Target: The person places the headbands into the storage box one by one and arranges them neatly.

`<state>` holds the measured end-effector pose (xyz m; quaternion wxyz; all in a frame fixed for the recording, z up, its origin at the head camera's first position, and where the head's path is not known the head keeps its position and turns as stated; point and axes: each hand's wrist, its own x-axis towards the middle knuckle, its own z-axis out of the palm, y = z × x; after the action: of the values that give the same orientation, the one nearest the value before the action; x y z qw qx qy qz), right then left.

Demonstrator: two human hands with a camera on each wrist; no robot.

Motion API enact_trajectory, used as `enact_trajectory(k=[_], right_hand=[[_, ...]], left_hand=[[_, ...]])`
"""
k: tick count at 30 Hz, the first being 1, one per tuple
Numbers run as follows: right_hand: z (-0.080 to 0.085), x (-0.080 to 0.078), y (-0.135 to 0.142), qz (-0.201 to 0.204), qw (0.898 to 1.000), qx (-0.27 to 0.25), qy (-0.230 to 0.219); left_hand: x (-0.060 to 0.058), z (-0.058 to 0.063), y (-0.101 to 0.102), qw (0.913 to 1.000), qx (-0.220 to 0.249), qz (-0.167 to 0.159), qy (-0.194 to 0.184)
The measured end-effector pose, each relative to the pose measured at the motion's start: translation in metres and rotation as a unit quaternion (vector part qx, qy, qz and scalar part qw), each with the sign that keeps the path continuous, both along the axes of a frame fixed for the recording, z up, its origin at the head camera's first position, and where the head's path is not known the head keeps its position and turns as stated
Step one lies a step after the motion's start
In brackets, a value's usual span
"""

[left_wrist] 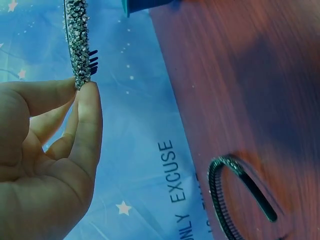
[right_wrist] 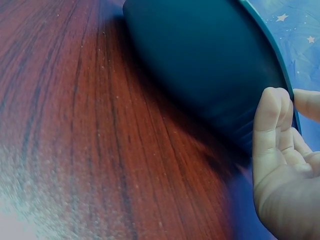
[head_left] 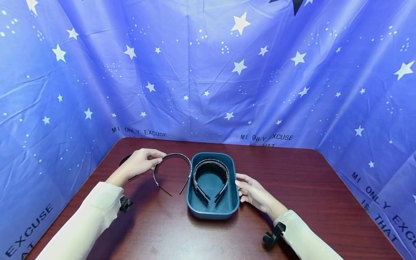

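My left hand (head_left: 140, 161) pinches a glittery black headband (head_left: 173, 155) between thumb and fingertips. That headband has comb teeth along its inner side and hangs with its ends toward me, just left of a dark teal plastic bin (head_left: 212, 216). In the left wrist view, rough sparkling stones cover the band (left_wrist: 79, 42) at the pinch. My right hand (head_left: 255, 191) holds the bin's right side, thumb at the rim (right_wrist: 280, 55) and fingers against the outer wall. Inside the bin, several headbands (head_left: 211, 161) lie nested together, ends toward me.
Another toothed headband (left_wrist: 216, 192) lies on the reddish-brown wooden table (head_left: 156, 224), partly hidden behind my left hand in the head view. A blue curtain (head_left: 195, 72) with white stars surrounds the table's back and sides.
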<state>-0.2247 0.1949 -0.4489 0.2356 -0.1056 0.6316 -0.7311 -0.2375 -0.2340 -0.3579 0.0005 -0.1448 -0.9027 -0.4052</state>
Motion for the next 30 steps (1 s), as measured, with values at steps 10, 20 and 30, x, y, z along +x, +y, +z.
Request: enact_trajectory(k=[10,20,30], right_hand=[[0.001,-0.001,0.0,0.014,0.999,-0.036,0.011],[0.002,-0.001,-0.001,0.011,0.999,-0.041,0.015],[0.002,0.0,-0.002,0.006,0.998,-0.055,0.011]], left_hand=[[-0.012,-0.001,0.025,0.9997,0.017,-0.013,-0.009],[-0.019,0.0,0.044,0.9996,0.002,-0.026,0.003],[-0.027,-0.001,0.061,0.9993,0.006,-0.036,0.004]])
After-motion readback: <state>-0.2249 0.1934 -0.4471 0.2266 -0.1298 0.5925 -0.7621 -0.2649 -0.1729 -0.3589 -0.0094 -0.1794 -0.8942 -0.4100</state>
